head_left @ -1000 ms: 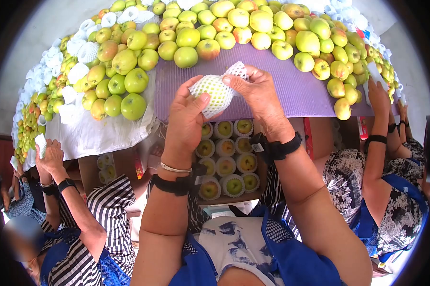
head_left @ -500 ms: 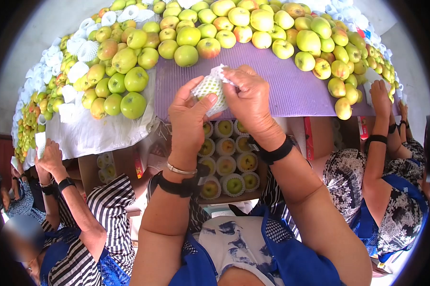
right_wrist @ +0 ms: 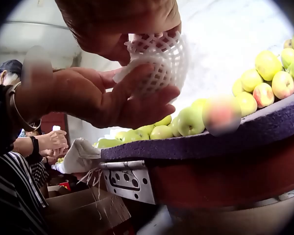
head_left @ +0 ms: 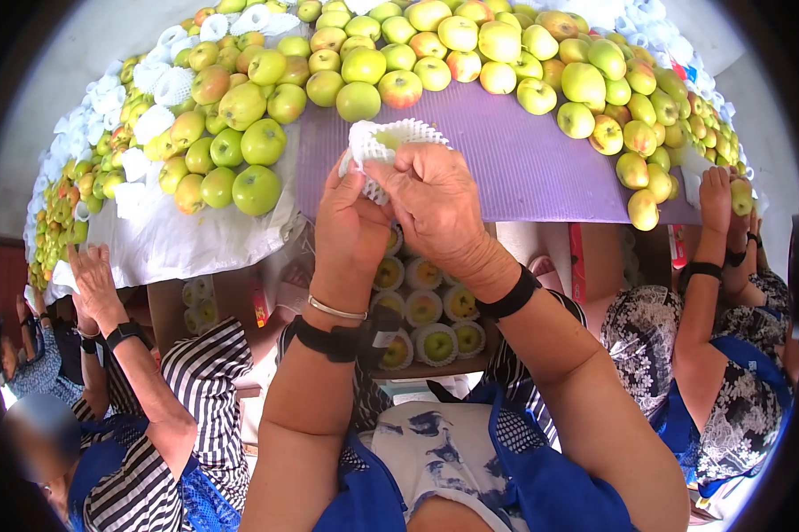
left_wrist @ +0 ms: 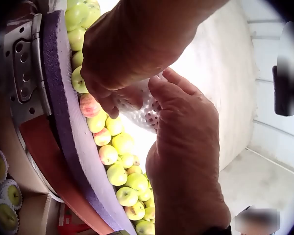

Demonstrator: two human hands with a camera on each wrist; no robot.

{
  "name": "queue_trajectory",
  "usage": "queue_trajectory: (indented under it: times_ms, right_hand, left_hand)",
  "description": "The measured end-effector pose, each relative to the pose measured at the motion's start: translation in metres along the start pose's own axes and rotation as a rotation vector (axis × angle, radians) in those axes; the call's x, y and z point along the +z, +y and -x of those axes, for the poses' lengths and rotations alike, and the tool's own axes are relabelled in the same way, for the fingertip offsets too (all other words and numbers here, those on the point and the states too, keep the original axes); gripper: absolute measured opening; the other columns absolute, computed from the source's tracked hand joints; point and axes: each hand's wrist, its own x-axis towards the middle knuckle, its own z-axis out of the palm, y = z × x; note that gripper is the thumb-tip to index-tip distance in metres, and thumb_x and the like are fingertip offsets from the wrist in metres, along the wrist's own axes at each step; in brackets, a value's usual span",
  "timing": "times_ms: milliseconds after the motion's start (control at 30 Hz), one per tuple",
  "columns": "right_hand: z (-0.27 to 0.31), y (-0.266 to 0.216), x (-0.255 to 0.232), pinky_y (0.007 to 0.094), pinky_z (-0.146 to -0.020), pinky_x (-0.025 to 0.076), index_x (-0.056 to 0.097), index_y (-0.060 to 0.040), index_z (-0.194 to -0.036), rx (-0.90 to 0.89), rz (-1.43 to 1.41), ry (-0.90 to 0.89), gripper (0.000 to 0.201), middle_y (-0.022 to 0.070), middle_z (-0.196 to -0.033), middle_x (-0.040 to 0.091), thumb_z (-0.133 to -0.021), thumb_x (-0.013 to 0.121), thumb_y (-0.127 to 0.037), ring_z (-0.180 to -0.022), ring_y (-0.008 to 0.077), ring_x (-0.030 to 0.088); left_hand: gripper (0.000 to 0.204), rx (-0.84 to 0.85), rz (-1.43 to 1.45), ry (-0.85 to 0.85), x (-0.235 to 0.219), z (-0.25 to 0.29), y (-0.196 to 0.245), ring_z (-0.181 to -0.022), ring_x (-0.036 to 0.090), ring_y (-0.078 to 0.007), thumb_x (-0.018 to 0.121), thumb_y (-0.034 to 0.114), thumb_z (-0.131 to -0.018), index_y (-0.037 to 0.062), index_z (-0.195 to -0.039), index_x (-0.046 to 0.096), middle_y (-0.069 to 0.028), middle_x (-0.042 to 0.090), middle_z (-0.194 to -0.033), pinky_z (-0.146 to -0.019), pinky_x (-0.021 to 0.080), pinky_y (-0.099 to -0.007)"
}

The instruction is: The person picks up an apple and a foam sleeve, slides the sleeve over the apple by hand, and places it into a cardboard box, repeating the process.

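A white foam net (head_left: 367,135) is held above the front edge of the purple mat (head_left: 514,168), with a little yellow-green showing inside it. My left hand (head_left: 348,226) holds its lower left side, thumb up against the foam. From the right, my right hand (head_left: 444,202) pinches the net with bent fingers, partly covering it. The two hands are close together. In the left wrist view, the net (left_wrist: 146,110) lies between my left hand (left_wrist: 132,46) above and my right hand (left_wrist: 183,127). The right wrist view shows the net (right_wrist: 161,73) across my left fingers.
Loose apples (head_left: 360,102) are heaped behind and at both sides, with white foam nets (head_left: 174,86) among those on the left. Below the mat stands a box of netted apples (head_left: 423,307). People work on both sides, one hand (head_left: 98,284) at left, another (head_left: 717,199) at right.
The net has turned, and its wider side now faces up and right. My right hand has moved left and down, close against my left hand. At right, a neighbour's hand now has an apple beside it.
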Motion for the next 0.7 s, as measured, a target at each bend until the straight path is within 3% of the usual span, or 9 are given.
queue_trajectory:
  times_ms: [133, 233, 333, 467, 567, 667, 700]
  right_hand:
    - [-0.001, 0.000, 0.002, 0.0358, -0.065, 0.039, 0.066, -0.0054, -0.086, -0.018, 0.059, 0.034, 0.020, 0.0048, -0.082, 0.052, -0.067, 0.065, -0.010, -0.077, 0.0229, 0.053]
    - [-0.001, 0.002, 0.001, 0.0368, -0.066, 0.039, 0.065, -0.0051, -0.086, -0.010, 0.065, 0.003, 0.019, 0.0049, -0.082, 0.052, -0.068, 0.063, -0.010, -0.078, 0.0237, 0.053]
    - [0.002, 0.001, 0.003, 0.0370, -0.067, 0.039, 0.065, -0.0046, -0.085, -0.021, 0.033, -0.008, 0.017, 0.0056, -0.082, 0.052, -0.068, 0.063, -0.010, -0.079, 0.0241, 0.053]
    - [-0.001, -0.009, -0.004, 0.0382, -0.068, 0.041, 0.064, -0.0036, -0.083, -0.056, -0.121, -0.041, 0.016, 0.0075, -0.082, 0.053, -0.067, 0.066, -0.007, -0.077, 0.0265, 0.053]
    - [0.004, 0.000, 0.001, 0.0336, -0.064, 0.043, 0.060, -0.0032, -0.077, 0.104, -0.362, 0.113, 0.012, 0.0070, -0.079, 0.053, -0.069, 0.068, -0.003, -0.069, 0.0221, 0.053]
    - [0.007, 0.006, 0.005, 0.0271, -0.060, 0.044, 0.054, -0.0036, -0.080, 0.609, -0.603, 0.255, 0.015, 0.0048, -0.074, 0.052, -0.073, 0.067, -0.002, -0.064, 0.0146, 0.051]
    - [0.006, 0.008, 0.004, 0.0255, -0.060, 0.044, 0.052, -0.0036, -0.081, 0.679, -0.634, 0.259, 0.017, 0.0040, -0.074, 0.051, -0.074, 0.067, -0.003, -0.064, 0.0126, 0.050]
  left_hand:
    - [0.036, -0.147, 0.173, -0.095, 0.010, 0.000, 0.006, -0.113, 0.049, -0.0259, 0.041, 0.015, -0.093, -0.0019, -0.125, 0.039, -0.0146, 0.049, -0.123, -0.095, 0.041, -0.0395]
    - [0.035, -0.087, 0.007, -0.247, 0.007, -0.001, 0.006, -0.111, 0.051, -0.0254, 0.041, 0.018, -0.094, -0.0014, -0.123, 0.041, -0.0145, 0.049, -0.122, -0.096, 0.040, -0.0386]
    - [0.034, -0.039, -0.076, -0.114, 0.005, -0.001, 0.003, -0.109, 0.052, -0.0248, 0.041, 0.019, -0.094, -0.0012, -0.122, 0.041, -0.0140, 0.051, -0.120, -0.096, 0.040, -0.0392]
    - [0.037, -0.053, 0.020, -0.031, 0.008, -0.004, 0.007, -0.109, 0.052, -0.0253, 0.040, 0.023, -0.095, -0.0009, -0.122, 0.042, -0.0135, 0.053, -0.118, -0.094, 0.041, -0.0400]
    - [0.039, 0.013, 0.029, -0.049, 0.011, -0.003, 0.009, -0.111, 0.052, -0.0263, 0.039, 0.028, -0.096, 0.0007, -0.124, 0.041, -0.0130, 0.053, -0.120, -0.094, 0.041, -0.0422]
    - [0.043, -0.014, 0.064, -0.114, 0.011, -0.002, 0.010, -0.114, 0.050, -0.0278, 0.037, 0.031, -0.096, 0.0024, -0.128, 0.038, -0.0129, 0.051, -0.124, -0.095, 0.040, -0.0446]
    - [0.044, -0.021, 0.052, -0.119, 0.014, -0.001, 0.009, -0.115, 0.049, -0.0281, 0.037, 0.032, -0.096, 0.0028, -0.129, 0.037, -0.0128, 0.050, -0.125, -0.096, 0.040, -0.0452]
